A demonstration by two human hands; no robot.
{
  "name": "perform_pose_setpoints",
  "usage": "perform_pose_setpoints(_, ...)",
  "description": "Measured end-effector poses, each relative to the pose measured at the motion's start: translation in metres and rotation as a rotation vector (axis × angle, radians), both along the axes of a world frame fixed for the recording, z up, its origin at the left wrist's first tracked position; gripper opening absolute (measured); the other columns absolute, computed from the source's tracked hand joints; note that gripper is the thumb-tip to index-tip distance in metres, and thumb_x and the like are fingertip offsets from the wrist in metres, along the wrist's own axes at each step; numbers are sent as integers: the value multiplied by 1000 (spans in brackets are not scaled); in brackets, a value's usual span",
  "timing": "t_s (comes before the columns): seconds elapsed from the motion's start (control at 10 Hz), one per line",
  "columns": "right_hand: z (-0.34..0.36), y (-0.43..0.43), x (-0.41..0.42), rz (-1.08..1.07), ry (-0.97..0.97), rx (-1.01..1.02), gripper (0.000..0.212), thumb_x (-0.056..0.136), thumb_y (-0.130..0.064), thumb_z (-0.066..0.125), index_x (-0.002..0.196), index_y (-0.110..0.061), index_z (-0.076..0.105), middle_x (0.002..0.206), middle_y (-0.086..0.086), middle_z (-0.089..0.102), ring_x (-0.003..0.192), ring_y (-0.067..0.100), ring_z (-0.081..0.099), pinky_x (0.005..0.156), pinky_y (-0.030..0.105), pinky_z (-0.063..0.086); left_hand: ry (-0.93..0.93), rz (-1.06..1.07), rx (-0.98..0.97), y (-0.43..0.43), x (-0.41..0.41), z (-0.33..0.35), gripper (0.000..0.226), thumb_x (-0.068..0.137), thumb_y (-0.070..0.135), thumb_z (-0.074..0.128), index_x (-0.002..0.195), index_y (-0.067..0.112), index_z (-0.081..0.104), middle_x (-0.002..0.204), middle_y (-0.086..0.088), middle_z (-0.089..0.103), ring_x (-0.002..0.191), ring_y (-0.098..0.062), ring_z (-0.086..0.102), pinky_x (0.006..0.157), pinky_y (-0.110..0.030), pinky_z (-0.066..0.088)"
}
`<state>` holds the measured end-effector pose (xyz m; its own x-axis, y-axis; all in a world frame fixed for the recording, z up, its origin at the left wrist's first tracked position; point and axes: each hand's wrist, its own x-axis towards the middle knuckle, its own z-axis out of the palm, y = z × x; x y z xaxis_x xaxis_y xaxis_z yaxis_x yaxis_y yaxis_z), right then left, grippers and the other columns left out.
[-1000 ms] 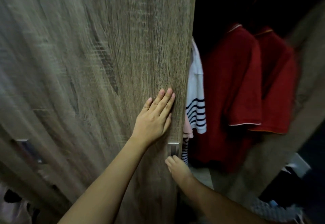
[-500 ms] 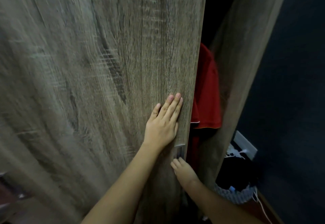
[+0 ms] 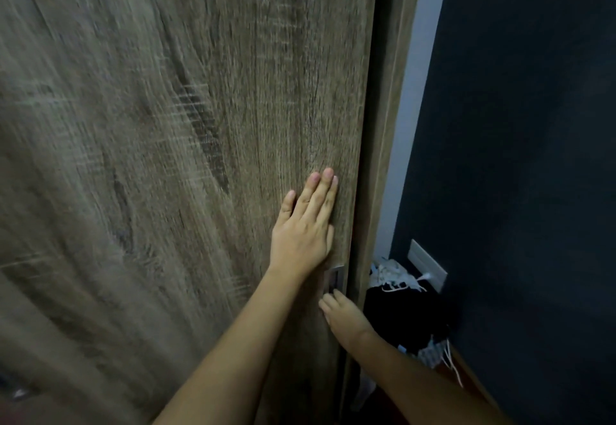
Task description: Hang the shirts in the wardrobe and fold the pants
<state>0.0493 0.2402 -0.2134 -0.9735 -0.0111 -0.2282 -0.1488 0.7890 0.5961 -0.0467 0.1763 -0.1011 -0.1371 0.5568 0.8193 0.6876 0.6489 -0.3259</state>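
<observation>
Head view: the wardrobe door (image 3: pixel 200 157) fills the left and middle of the scene. Its right edge stands just beside the wardrobe side panel (image 3: pixel 383 157), with only a thin dark slit between them. The left hand (image 3: pixel 303 231) lies flat on the door near that edge, fingers straight and close together, pressing the wood. Below it, the right hand (image 3: pixel 346 319) reaches to the lower end of the recessed metal handle (image 3: pixel 334 279). I cannot tell whether its fingertips hook into the recess or only touch it.

No shirts show; if they hang inside, the door hides them. My reading is that the hanging part is over and the wardrobe is being closed. No pants can be made out. A dark heap of cloth (image 3: pixel 400 311) with white cords (image 3: pixel 400 283) sits low on the right by the dark wall (image 3: pixel 516 157), under a socket plate (image 3: pixel 428 264); what it holds is unclear. Folding seems left to do.
</observation>
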Motion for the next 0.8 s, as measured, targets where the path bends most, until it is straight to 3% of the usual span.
perform_pose_setpoints(0.3, 16, 19, 16, 13, 28, -200, 45, 98, -9, 28, 141, 6, 23, 147, 22, 26, 136, 33, 21, 116, 41, 12, -16, 17, 19, 23, 13, -2, 70, 82, 29, 37, 148, 12, 22, 154, 0, 14, 145, -15, -4, 114, -39, 3)
perform_pose_setpoints(0.5, 11, 29, 12, -25, -41, -261, 44, 98, -12, 32, 139, 3, 31, 144, 20, 33, 133, 34, 27, 114, 39, 16, -115, -67, 30, 17, 25, 12, 63, 83, 32, 38, 143, 10, 36, 151, -3, 31, 142, -16, 21, 112, -38, 16)
perform_pose_setpoints(0.7, 54, 31, 14, 88, 213, -411, 29, 84, -24, 55, 106, -6, 60, 105, 15, 62, 99, 31, 57, 86, 33, 48, -184, -59, -77, -37, 23, 26, 59, 85, 34, 37, 136, 8, 46, 144, -8, 45, 133, -20, 42, 105, -38, 37)
perform_pose_setpoints(0.8, 101, 7, 15, 137, 535, -492, 21, 67, -25, 74, 78, -10, 63, 75, 8, 64, 67, 25, 64, 56, 25, 51, -233, 41, -104, -89, 12, 35, 60, 82, 35, 37, 133, 6, 50, 140, -10, 50, 128, -22, 48, 100, -42, 44)
